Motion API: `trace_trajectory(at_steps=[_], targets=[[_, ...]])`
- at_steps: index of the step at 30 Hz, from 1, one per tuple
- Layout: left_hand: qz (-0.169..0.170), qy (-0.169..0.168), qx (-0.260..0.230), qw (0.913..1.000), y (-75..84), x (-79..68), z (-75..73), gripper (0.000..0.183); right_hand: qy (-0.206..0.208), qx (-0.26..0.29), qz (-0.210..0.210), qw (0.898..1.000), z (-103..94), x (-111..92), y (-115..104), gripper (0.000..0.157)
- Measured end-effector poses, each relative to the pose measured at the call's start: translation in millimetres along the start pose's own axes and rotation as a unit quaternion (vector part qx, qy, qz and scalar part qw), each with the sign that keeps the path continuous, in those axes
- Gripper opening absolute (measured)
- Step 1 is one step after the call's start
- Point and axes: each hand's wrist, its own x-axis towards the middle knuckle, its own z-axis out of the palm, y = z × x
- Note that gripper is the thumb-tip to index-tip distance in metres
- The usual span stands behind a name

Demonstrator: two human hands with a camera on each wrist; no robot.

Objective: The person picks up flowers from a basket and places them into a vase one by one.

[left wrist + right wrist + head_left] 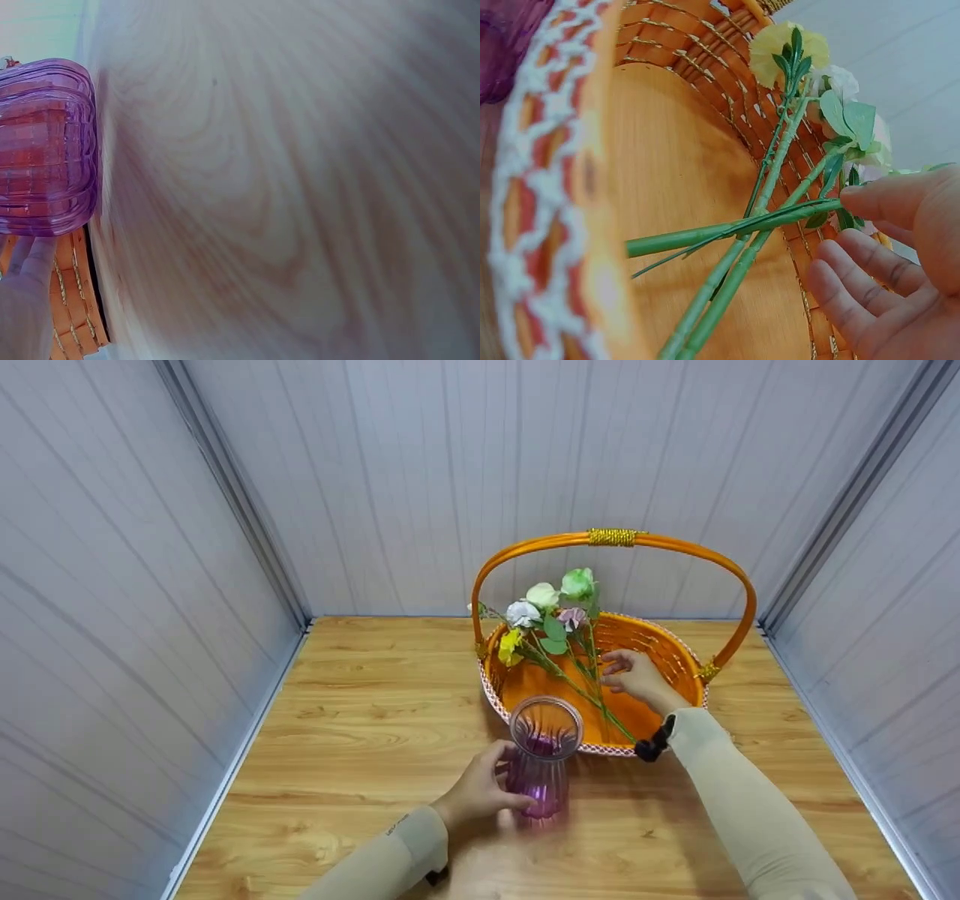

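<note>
My left grip (pixel 480 786) is curled around the side of the glass vase (pixel 547 772): the thumb lies along the near side, and the other fingers go behind, partly hidden by the glass. The vase has a purple lower part. Its long axis is nearly upright, and its wide mouth points up. It is in front of the orange basket (pixel 664 649), just beside the near rim; whether its base touches the table (pixel 360 735), I cannot tell.

My right grip (pixel 641 679) is over the inside of the basket, with the fingers apart and a little bent. In the right wrist view, one fingertip meets the upper end of what is visible of one green stem; I cannot tell if it presses this stem or only passes before it. The other fingers are spread, away from the stems.

The artificial flowers (pixel 578 584) lean in the basket. Their stems (pixel 731 289) cross each other, with the cut ends toward the near right rim. Two long axes go from there to the far left, while another points almost straight away from me. The green, cream, white, pink and yellow heads are gathered at the far left side, under the arched handle (pixel 613 538).
</note>
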Motion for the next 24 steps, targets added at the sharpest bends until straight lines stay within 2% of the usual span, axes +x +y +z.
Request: trace_trajectory(at_steps=[10,24], targets=[[0.004,-0.003,0.005,1.0000,0.5,0.8,0.7,0.073,-0.006,0.019,0.000,1.000,0.3,6.5,6.0,0.054],[-0.001,-0.002,0.008,1.0000,1.6,0.0,-1.1,0.073,-0.045,0.026,0.017,0.998,4.5,10.5,8.6,0.056]])
